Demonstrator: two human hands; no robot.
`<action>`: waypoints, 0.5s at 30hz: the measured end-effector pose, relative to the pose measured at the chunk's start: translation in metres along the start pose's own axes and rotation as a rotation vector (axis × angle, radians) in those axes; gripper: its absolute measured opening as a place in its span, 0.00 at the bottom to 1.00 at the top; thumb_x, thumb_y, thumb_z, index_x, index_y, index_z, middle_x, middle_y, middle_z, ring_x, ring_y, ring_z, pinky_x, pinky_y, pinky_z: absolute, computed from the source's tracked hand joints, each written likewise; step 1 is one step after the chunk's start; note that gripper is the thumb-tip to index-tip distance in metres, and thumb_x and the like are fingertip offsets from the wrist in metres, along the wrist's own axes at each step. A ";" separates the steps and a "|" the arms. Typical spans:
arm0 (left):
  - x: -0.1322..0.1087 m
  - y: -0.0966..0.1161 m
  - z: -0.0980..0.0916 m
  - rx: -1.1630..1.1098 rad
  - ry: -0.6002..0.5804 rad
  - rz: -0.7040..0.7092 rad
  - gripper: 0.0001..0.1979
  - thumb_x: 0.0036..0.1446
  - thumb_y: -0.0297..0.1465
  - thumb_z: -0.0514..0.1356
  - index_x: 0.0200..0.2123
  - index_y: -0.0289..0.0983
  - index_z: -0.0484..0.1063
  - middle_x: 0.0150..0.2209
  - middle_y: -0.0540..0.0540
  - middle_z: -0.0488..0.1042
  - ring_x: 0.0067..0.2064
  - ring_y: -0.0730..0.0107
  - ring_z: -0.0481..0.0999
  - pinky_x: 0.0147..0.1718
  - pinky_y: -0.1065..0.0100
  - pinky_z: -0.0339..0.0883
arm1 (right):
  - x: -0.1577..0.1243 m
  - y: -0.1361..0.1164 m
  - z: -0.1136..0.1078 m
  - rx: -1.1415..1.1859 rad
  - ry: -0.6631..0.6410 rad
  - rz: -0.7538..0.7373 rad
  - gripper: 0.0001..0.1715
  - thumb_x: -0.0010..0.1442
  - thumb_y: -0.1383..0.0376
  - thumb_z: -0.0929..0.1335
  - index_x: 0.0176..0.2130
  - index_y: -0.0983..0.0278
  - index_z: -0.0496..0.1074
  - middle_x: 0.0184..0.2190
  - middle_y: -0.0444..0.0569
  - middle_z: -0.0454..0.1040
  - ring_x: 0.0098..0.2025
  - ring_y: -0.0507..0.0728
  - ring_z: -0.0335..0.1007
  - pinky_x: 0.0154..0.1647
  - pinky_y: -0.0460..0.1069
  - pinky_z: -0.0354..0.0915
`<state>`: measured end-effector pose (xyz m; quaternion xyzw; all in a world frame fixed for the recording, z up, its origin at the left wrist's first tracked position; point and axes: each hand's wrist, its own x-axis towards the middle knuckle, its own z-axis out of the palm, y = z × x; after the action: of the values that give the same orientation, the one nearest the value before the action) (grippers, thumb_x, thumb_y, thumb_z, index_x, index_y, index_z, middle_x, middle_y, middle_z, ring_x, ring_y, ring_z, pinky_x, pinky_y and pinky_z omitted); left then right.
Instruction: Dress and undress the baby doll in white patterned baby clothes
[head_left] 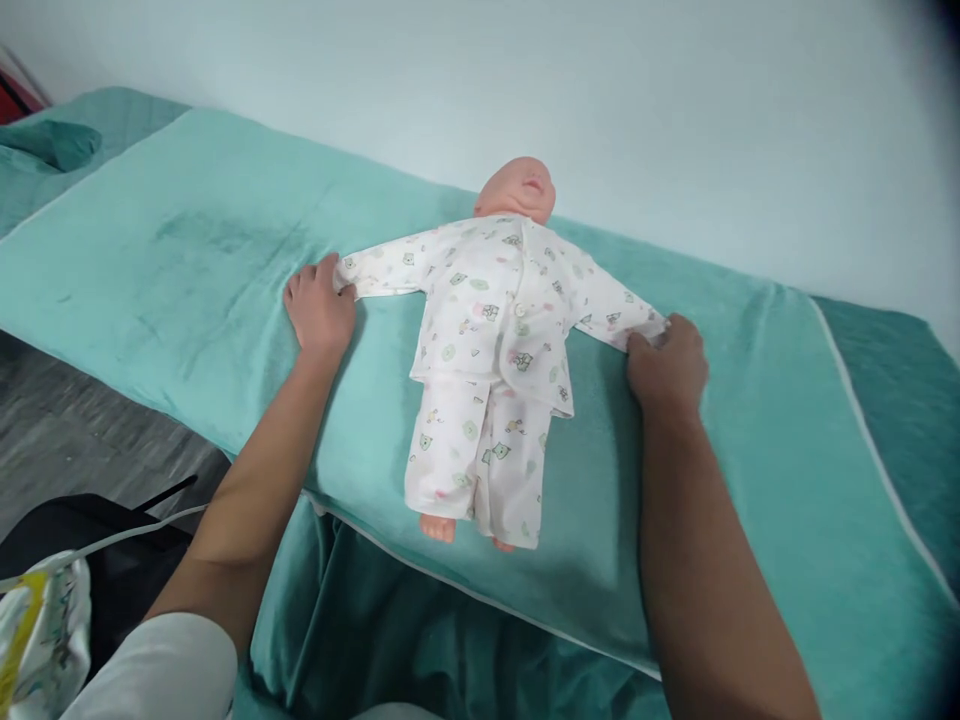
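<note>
A baby doll (517, 188) lies on its back, dressed in a white patterned top (495, 300) and matching trousers (480, 450). Both sleeves are stretched out to the sides, and bare toes show below the trouser legs. At the end of the sleeve on the left, my left hand (321, 305) pinches the cuff. The other cuff is gripped by my right hand (669, 365), its fingers closed round the sleeve end. No doll hands show past the cuffs.
The doll rests on a green covered bed (225, 190) along a white wall (675, 120). Darker green cloth (420, 610) hangs at the front edge. At the lower left are a black item (127, 540), a pale cable (142, 528) and a white patterned bundle (60, 630) with a yellow strip.
</note>
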<state>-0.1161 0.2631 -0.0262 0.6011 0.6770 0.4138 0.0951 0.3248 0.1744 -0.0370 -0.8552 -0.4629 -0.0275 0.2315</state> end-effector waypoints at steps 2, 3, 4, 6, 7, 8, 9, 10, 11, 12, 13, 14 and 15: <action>0.003 -0.002 0.000 -0.063 0.028 -0.015 0.19 0.58 0.29 0.60 0.53 0.43 0.75 0.56 0.40 0.76 0.65 0.44 0.68 0.70 0.39 0.52 | 0.003 -0.001 0.000 0.064 -0.004 0.096 0.37 0.62 0.64 0.69 0.68 0.70 0.64 0.65 0.72 0.67 0.68 0.69 0.64 0.67 0.60 0.59; 0.005 -0.003 0.001 -0.106 0.051 -0.017 0.17 0.58 0.28 0.59 0.51 0.43 0.75 0.55 0.41 0.77 0.63 0.47 0.71 0.69 0.42 0.56 | 0.004 -0.002 -0.001 0.096 -0.008 0.140 0.38 0.61 0.65 0.70 0.68 0.71 0.64 0.66 0.70 0.67 0.68 0.69 0.64 0.68 0.58 0.59; 0.006 -0.004 0.001 -0.149 0.081 -0.015 0.16 0.59 0.28 0.58 0.49 0.42 0.75 0.53 0.42 0.77 0.60 0.51 0.73 0.67 0.46 0.60 | 0.005 -0.003 -0.002 0.113 -0.015 0.153 0.39 0.60 0.65 0.71 0.68 0.72 0.64 0.66 0.70 0.67 0.68 0.70 0.65 0.68 0.58 0.59; 0.009 -0.005 0.003 -0.223 0.159 -0.006 0.13 0.59 0.27 0.58 0.46 0.42 0.75 0.51 0.44 0.77 0.57 0.56 0.75 0.63 0.53 0.67 | 0.005 -0.004 -0.003 0.129 -0.022 0.162 0.39 0.60 0.66 0.71 0.67 0.72 0.64 0.65 0.68 0.69 0.66 0.70 0.67 0.67 0.59 0.60; 0.010 -0.006 0.004 -0.251 0.192 -0.006 0.11 0.59 0.27 0.58 0.45 0.41 0.75 0.51 0.44 0.78 0.56 0.58 0.76 0.61 0.55 0.68 | 0.005 -0.004 -0.004 0.130 -0.021 0.164 0.38 0.60 0.66 0.71 0.67 0.71 0.65 0.65 0.68 0.69 0.66 0.69 0.67 0.67 0.59 0.61; 0.011 -0.006 0.005 -0.278 0.213 -0.013 0.10 0.60 0.27 0.57 0.44 0.41 0.75 0.50 0.45 0.78 0.55 0.60 0.76 0.60 0.57 0.70 | 0.004 -0.005 -0.004 0.131 -0.022 0.161 0.37 0.60 0.66 0.71 0.66 0.70 0.65 0.64 0.68 0.70 0.66 0.69 0.68 0.66 0.58 0.61; 0.012 -0.006 0.006 -0.304 0.223 -0.027 0.09 0.61 0.28 0.57 0.43 0.41 0.75 0.48 0.45 0.79 0.54 0.61 0.77 0.59 0.58 0.71 | 0.004 -0.006 -0.004 0.130 -0.018 0.161 0.37 0.60 0.67 0.71 0.66 0.69 0.66 0.64 0.68 0.70 0.65 0.68 0.68 0.66 0.58 0.62; 0.013 -0.006 0.007 -0.330 0.223 -0.043 0.09 0.63 0.29 0.56 0.43 0.40 0.74 0.47 0.45 0.79 0.54 0.61 0.78 0.58 0.58 0.72 | 0.003 -0.006 -0.004 0.130 -0.015 0.156 0.36 0.59 0.67 0.71 0.65 0.69 0.67 0.64 0.68 0.70 0.65 0.67 0.69 0.65 0.58 0.62; 0.014 -0.006 0.008 -0.356 0.217 -0.055 0.09 0.64 0.31 0.56 0.44 0.40 0.74 0.46 0.45 0.80 0.53 0.62 0.78 0.57 0.58 0.72 | 0.003 -0.007 -0.004 0.132 -0.007 0.150 0.35 0.59 0.68 0.71 0.64 0.68 0.68 0.63 0.67 0.71 0.65 0.67 0.69 0.65 0.58 0.63; 0.014 -0.006 0.009 -0.387 0.206 -0.054 0.10 0.65 0.32 0.55 0.45 0.40 0.74 0.47 0.45 0.81 0.53 0.62 0.79 0.57 0.58 0.73 | 0.002 -0.007 -0.004 0.135 -0.002 0.140 0.34 0.58 0.68 0.71 0.63 0.67 0.68 0.63 0.67 0.71 0.64 0.67 0.69 0.65 0.58 0.63; 0.014 -0.006 0.009 -0.426 0.191 -0.035 0.11 0.65 0.33 0.55 0.47 0.40 0.74 0.48 0.45 0.81 0.54 0.63 0.80 0.58 0.58 0.73 | 0.002 -0.008 -0.004 0.140 0.005 0.134 0.33 0.58 0.69 0.71 0.62 0.67 0.69 0.63 0.67 0.72 0.64 0.67 0.70 0.65 0.58 0.63; 0.014 -0.007 0.010 -0.470 0.167 0.002 0.13 0.66 0.34 0.55 0.50 0.40 0.73 0.51 0.44 0.81 0.56 0.64 0.79 0.59 0.59 0.73 | 0.001 -0.008 -0.004 0.144 0.009 0.131 0.32 0.58 0.69 0.71 0.62 0.66 0.70 0.62 0.67 0.72 0.64 0.67 0.70 0.65 0.58 0.63; 0.014 -0.007 0.010 -0.510 0.139 0.049 0.16 0.66 0.35 0.55 0.54 0.41 0.71 0.56 0.44 0.79 0.59 0.65 0.78 0.62 0.59 0.72 | 0.001 -0.009 -0.004 0.148 0.012 0.130 0.32 0.58 0.69 0.71 0.61 0.66 0.70 0.62 0.67 0.72 0.64 0.67 0.70 0.65 0.58 0.62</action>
<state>-0.1181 0.2804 -0.0325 0.5439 0.5410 0.6137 0.1867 0.3192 0.1775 -0.0296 -0.8639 -0.4056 0.0165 0.2981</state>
